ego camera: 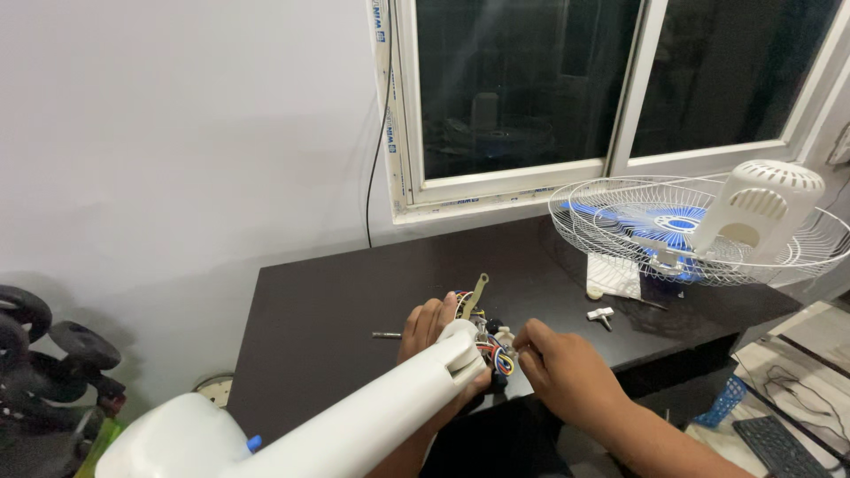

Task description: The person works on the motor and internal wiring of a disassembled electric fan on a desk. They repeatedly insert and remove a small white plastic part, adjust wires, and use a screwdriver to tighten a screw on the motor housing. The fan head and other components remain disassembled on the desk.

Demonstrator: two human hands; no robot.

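Two hands work at the top of a white fan stand lying across the dark worktop: the left hand grips its head, where coloured wires spill out. The right hand pinches those wires between closed fingertips. A wire fan guard with a white motor housing lies well apart by the window.

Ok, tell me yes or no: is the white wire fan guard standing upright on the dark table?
No, the white wire fan guard lies flat on the dark table, under the white vented motor cover.
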